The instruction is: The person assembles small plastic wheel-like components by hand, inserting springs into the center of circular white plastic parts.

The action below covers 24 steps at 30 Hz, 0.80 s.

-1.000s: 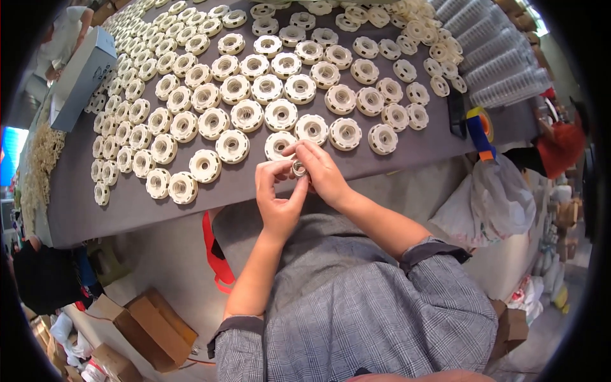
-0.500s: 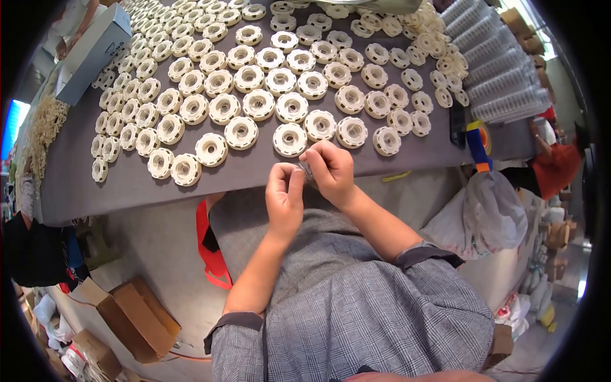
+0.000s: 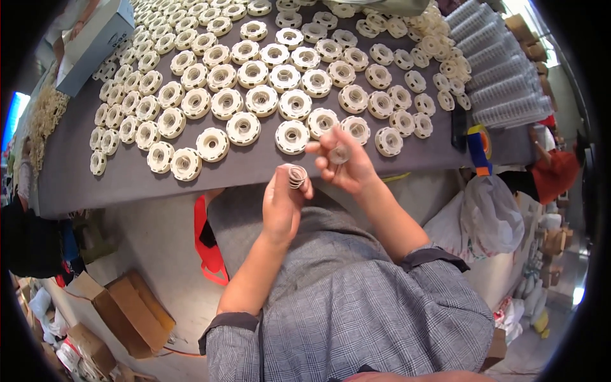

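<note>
Left hand (image 3: 283,207): thumb and fingers pinch a wire spring (image 3: 297,177), coils loose, at its 1 o'clock. Right hand (image 3: 354,169), at the left's 2 o'clock, fingers curled round a second coil (image 3: 340,154), blurred, likely another spring. Half a second back the hands met; now apart, a coil in each. Reads as one bunch separated. Outward, 12 o'clock: cream rings (image 3: 244,129) across the grey table (image 3: 127,189). Right hand's 3 o'clock: tape roll (image 3: 478,145).

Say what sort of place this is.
Probably a manual assembly workshop: many cream notched rings in rows on a gray-covered table, stacked clear plastic trays, and a coil spring in the left hand.
</note>
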{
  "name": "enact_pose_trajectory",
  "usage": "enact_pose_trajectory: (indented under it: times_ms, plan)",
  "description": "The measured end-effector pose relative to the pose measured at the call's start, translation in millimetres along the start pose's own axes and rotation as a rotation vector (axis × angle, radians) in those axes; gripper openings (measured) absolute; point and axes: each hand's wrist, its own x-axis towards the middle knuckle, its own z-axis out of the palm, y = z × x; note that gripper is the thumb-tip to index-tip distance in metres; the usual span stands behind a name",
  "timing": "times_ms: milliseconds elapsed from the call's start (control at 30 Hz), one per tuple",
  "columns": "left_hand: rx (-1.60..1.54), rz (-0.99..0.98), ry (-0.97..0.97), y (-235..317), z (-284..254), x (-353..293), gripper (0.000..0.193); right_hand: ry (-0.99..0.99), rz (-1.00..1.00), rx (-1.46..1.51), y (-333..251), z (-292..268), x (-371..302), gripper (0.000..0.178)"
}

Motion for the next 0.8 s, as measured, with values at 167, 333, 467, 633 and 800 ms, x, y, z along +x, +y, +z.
enact_pose_trajectory:
  times_ms: [167,333,467,633,800]
  plan:
    - [0.526,0.274,0.135,-9.2,-13.6,8.4,0.011,-0.061,-0.213,-0.662,20.1,1.5,-23.5,0.012]
    - [0.617,0.193,0.136,-18.1,-20.0,11.1,0.01,-0.103,-0.62,-1.108,17.6,-16.1,-25.6,0.011]
    - [0.759,0.226,0.12,-29.6,-30.9,17.9,0.016,0.13,-0.765,-1.239,-8.0,-29.7,-29.5,0.009]
    - [1.305,0.603,0.032,-20.6,-72.0,13.0,0.017,0.729,-1.183,-1.262,-137.0,-111.2,-1.2,0.013]
    - [1.432,0.701,-0.055,-18.6,-75.3,16.5,0.018,1.078,-1.103,-1.899,-229.3,-164.0,22.0,0.009]
